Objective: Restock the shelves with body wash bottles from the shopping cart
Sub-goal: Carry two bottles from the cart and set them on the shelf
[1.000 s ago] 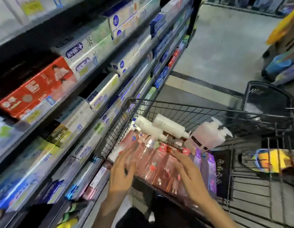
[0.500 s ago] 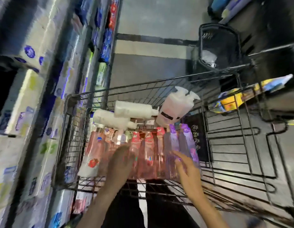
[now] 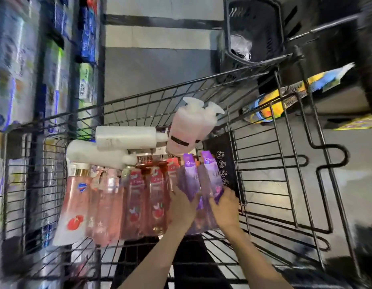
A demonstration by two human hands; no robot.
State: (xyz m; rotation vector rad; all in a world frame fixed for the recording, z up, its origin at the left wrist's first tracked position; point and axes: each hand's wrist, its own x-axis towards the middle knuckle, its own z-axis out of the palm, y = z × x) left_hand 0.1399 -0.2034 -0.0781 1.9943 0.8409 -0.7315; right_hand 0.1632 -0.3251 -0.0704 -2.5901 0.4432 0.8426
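Pick-up of stock from the shopping cart (image 3: 264, 155) is judged to be the step in hand. Two purple body wash bottles (image 3: 204, 180) lie side by side at the 3 o'clock end of the row in the cart basket, caps toward 12 o'clock. The left hand (image 3: 181, 207) is laid on the left purple bottle, fingers curled over its lower body; the right hand (image 3: 224, 207) is closed around the lower body of the right one. Both grips appear closed on the purple pair, though the far sides of the fingers are hidden.

The red and pink body wash bottles (image 3: 137, 203) fill the row toward 9 o'clock, touching one another. Two white bottles (image 3: 110, 147) lie crosswise at 12 o'clock of the row. Two pale pink pump bottles (image 3: 185, 130) lean at 1 o'clock, just beyond the purple caps.

Judgement on good execution: each bottle is best grasped round the body, not the cap, since closures may loosen. The pair is best lifted straight up before being drawn back, so the leaning pump bottles are not tipped. Smooth plastic is expected to be slippery; a full wrap is preferred to a pinch. The shelves (image 3: 56, 59) stand at 9 to 11 o'clock, blurred; the destination slot cannot be told.
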